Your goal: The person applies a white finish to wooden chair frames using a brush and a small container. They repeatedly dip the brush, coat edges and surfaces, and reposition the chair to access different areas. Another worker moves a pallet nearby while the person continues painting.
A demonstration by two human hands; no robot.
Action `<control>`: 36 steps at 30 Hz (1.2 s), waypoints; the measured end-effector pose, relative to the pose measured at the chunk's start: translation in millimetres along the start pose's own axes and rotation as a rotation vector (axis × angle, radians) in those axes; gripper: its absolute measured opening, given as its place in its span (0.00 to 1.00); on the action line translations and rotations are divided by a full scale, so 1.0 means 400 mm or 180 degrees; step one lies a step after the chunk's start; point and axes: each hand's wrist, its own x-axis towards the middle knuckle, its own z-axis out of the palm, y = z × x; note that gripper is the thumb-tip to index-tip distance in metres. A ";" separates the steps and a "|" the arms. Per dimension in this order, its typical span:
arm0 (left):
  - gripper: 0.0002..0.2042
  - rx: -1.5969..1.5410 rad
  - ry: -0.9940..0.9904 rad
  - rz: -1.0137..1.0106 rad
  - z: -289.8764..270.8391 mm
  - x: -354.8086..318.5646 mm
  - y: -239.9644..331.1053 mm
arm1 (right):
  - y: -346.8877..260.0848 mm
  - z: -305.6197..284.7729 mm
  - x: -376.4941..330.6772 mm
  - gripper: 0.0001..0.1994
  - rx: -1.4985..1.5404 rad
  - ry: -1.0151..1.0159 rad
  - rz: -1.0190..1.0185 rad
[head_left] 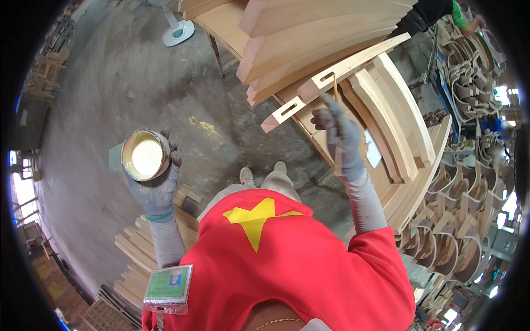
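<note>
Left hand in a grey glove, fingers wrapped tight round a small round tin full of pale cream stuff. Tin held up over the grey floor, well apart from the wood.

Right hand in a grey glove too, fingers pinched shut on a thin stick, maybe a brush. Top end of the stick right by a slot in a curved wood piece. Cannot tell if tip and wood touch.

Curved wood piece lying slanted on a stack of more curved pieces at the near edge of the tabletop. More bent wood strips to the right of the hand, near the tabletop's right edge.

Red shirt with a yellow star low in the middle. Green badge hanging at the bottom left. Flat boards piled on the floor under the left arm. White fan base on the floor at the top. Lots of bent wood parts stacked on the far right
</note>
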 end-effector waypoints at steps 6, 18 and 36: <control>0.27 0.0548 0.0055 0.0122 -0.048 -0.010 0.008 | 0.135 0.102 0.044 0.14 -0.2232 -0.0006 -0.1027; 0.24 0.1343 0.0158 0.0782 -0.062 -0.017 0.001 | 0.164 0.104 0.093 0.09 -0.2901 -0.0662 -0.0946; 0.25 -0.0334 -0.0260 0.0047 -0.061 -0.015 -0.015 | 0.074 0.119 0.158 0.08 -0.3311 -0.1535 -0.1140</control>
